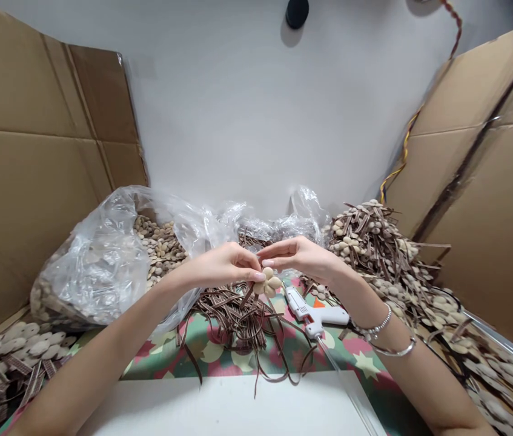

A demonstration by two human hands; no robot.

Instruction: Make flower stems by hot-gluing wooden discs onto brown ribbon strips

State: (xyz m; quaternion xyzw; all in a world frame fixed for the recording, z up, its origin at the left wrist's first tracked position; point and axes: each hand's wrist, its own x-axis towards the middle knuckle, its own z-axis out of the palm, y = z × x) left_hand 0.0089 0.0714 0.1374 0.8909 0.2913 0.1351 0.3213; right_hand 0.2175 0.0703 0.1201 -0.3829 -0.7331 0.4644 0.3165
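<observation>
I pinch the small beige wooden flower (268,283) between left hand (226,265) and right hand (299,257), pressing it squarely onto its brown ribbon strip (247,295).

No readable text anywhere, cardboard panels (33,151) plain and unprinted, white glue gun (317,313) showing no legible brand, patterned tablecloth (220,354) carrying shapes only, no letters or numbers

Glue gun (315,312) lay right of ribbon pile (233,312); plastic bag (102,266) left; finished heap (383,248) right.
</observation>
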